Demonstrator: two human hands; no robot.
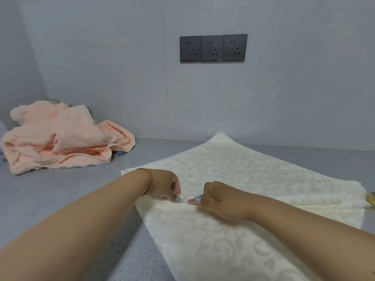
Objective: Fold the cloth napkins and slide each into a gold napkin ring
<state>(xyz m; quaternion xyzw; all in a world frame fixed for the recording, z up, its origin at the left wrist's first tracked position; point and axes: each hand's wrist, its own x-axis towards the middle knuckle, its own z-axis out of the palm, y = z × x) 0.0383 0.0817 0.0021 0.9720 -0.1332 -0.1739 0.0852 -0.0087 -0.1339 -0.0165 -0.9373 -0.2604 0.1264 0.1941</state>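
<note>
The napkin [233, 179] lies spread on the counter [60, 199], its raised crease running left to right, pinched at mid-length by both hands [183, 194], thumbs nearly touching.

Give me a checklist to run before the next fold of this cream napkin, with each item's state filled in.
1. Left hand pinches the crease: ok.
2. Right hand pinches the same crease: ok.
3. Cream napkin spread on the grey counter, far corner against the wall: ok.
4. Pink towel apart from the napkin: ok.
5. Gold ring within reach: cannot tell; only a yellowish object shows at the right edge.
6. Crease straight along its length: cannot tell.
</note>
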